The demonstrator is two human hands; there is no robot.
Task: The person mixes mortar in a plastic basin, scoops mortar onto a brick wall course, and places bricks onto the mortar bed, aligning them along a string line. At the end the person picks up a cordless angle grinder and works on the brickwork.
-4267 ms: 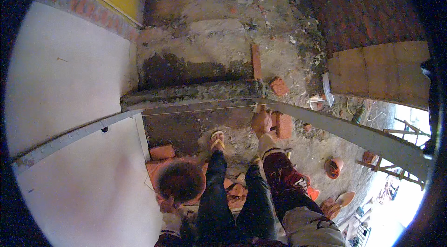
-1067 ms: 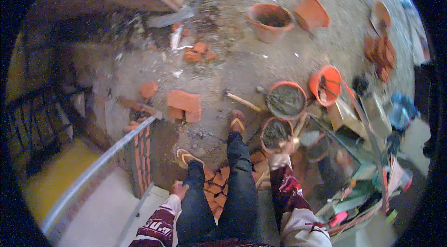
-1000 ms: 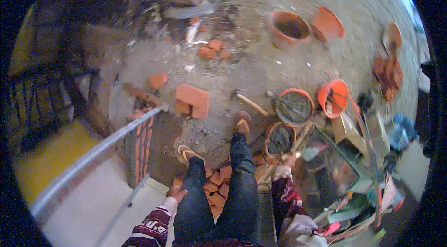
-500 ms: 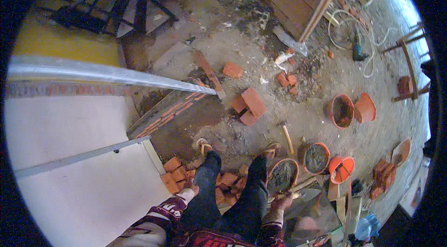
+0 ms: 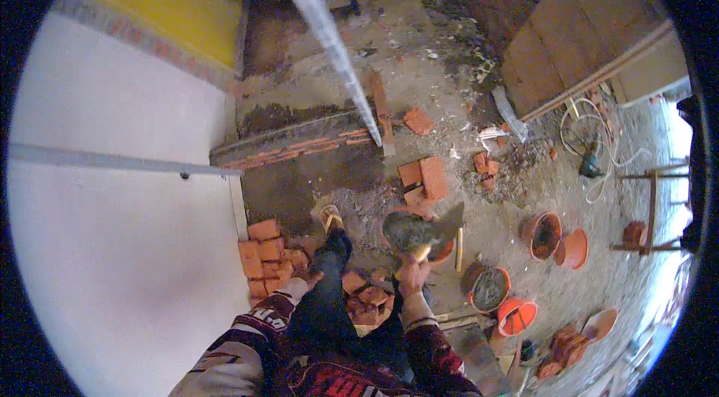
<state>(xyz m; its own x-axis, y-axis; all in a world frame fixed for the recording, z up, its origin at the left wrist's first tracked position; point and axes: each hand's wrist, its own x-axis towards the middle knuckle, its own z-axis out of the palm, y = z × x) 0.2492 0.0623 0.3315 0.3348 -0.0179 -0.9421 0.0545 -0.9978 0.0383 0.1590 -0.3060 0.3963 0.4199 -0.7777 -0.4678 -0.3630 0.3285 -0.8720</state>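
Observation:
My left hand [image 5: 305, 279] rests against my left knee, fingers loosely laid out and nothing seen in them. In front of me, my right hand [image 5: 413, 276] is closed round the pale handle of a trowel [image 5: 421, 253]. It is at the near side of an orange bucket [image 5: 404, 210] of grey mortar [image 5: 408, 231]. Motion blur hides where the trowel blade ends and whether the hand also grips the bucket rim. Broken bricks [image 5: 368, 296] lie between my legs, and stacked bricks [image 5: 264, 251] sit by my left hand.
A low brick course [image 5: 307, 148] runs ahead, with a long metal straightedge [image 5: 329, 41] above its right end. A hammer [image 5: 459, 249] lies right of the bucket. Another mortar bucket [image 5: 489, 289] and an orange bucket [image 5: 517, 317] stand at right. White panelling [image 5: 112, 247] bounds the left.
My right hand has swung forward and left with the trowel. The mortar bucket from beside my right foot is now farther forward. The view has turned; my left hand stays at the knee.

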